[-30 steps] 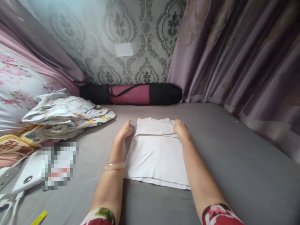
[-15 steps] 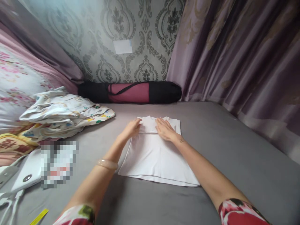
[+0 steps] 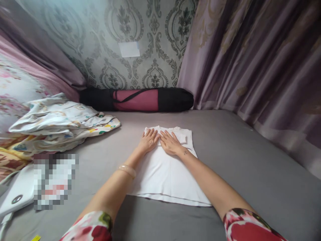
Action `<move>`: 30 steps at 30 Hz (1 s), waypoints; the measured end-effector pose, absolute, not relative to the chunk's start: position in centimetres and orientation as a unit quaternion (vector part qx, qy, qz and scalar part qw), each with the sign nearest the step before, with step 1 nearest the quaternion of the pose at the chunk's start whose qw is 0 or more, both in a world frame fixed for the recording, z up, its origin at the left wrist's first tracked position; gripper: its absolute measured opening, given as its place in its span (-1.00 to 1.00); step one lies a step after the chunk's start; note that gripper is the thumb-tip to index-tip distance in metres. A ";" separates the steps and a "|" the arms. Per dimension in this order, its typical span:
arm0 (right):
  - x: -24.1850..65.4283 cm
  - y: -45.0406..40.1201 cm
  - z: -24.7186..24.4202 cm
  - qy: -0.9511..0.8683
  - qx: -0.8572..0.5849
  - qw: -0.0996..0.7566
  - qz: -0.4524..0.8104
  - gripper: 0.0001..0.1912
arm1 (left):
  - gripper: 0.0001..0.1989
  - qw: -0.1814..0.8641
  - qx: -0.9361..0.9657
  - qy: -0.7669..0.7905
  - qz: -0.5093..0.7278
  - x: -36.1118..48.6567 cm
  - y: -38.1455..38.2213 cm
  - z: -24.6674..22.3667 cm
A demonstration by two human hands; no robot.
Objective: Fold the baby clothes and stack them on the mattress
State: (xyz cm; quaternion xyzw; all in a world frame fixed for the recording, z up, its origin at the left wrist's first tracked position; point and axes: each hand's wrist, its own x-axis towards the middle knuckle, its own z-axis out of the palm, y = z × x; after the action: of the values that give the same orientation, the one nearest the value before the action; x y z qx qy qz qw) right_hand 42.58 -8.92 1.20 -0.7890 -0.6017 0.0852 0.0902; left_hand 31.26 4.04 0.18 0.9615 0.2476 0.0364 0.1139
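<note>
From here, the left hand (image 3: 148,141) and right hand (image 3: 170,143) lie flat, fingers spread and gripping nothing, on the upper part of the folded white cloth garment (image 3: 167,177), which rests mid-bed on the smooth grey sheet (image 3: 245,160).

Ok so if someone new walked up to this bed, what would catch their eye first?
Probably the small white cotton-looking shirt lying in the middle of the grey sheet, with the left hand and right hand spread flat on its upper part. Next, perhaps, the long black-and-pink cylindrical bag along the patterned wall.
</note>
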 end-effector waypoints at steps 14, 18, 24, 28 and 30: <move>43.2 -9.6 0.5 -0.492 -0.864 0.099 0.039 -0.30 | -0.25 0.111 0.952 0.284 0.035 31.5 4.9 -0.2; 43.5 -9.4 0.6 -0.493 -0.863 0.098 0.050 -0.31 | -0.27 0.115 0.951 0.288 0.014 31.6 4.9 0.4; 44.6 -10.0 1.1 -0.447 -0.887 0.112 0.021 -0.31 | -0.27 0.078 0.956 0.278 0.052 31.6 4.9 0.7; 44.8 -10.3 0.6 -0.419 -0.903 0.096 0.018 -0.31 | -0.28 0.103 0.953 0.283 0.027 31.6 5.2 0.0; 44.8 -10.4 0.6 -0.420 -0.902 0.095 0.025 -0.30 | -0.29 0.102 0.953 0.285 0.018 31.6 5.2 0.1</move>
State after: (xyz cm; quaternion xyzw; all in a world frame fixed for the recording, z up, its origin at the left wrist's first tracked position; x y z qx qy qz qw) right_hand 44.79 -10.36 0.61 -0.9022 -0.4201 0.0245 0.0951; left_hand 31.63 5.20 0.06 0.9530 0.2846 0.0176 0.1022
